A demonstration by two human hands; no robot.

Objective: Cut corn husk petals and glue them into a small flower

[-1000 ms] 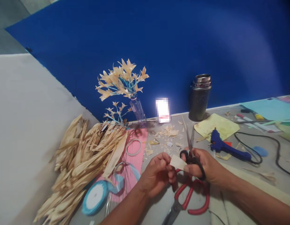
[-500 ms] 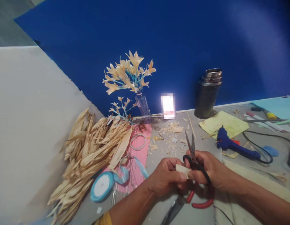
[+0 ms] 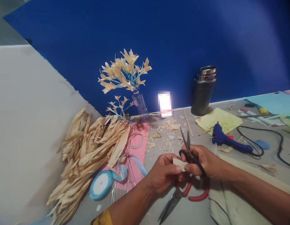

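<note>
Between the fingertips of my left hand (image 3: 160, 175) is a small pale piece of corn husk (image 3: 179, 164). My right hand (image 3: 207, 162) has the black-handled scissors (image 3: 188, 146) hooked on its fingers, their blades pointing up and slightly parted, away from the husk. The thumb of that same hand also presses on the husk piece's right end. Below both hands, red-handled shears (image 3: 172, 202) lie on the table, partly covered by the hands.
Left lies a heap of dried corn husks (image 3: 88, 156), beside a blue ribbon roll (image 3: 100, 186) and pink paper (image 3: 141, 150). Husk flowers (image 3: 126, 70) stand in a clear bottle (image 3: 139, 104). A dark flask (image 3: 202, 95) and a blue glue gun (image 3: 231, 143) with its cord are on the right.
The whole view has shifted slightly, so things appear a little further left. Both hands keep nearly the same grip on the husk piece and scissors.
</note>
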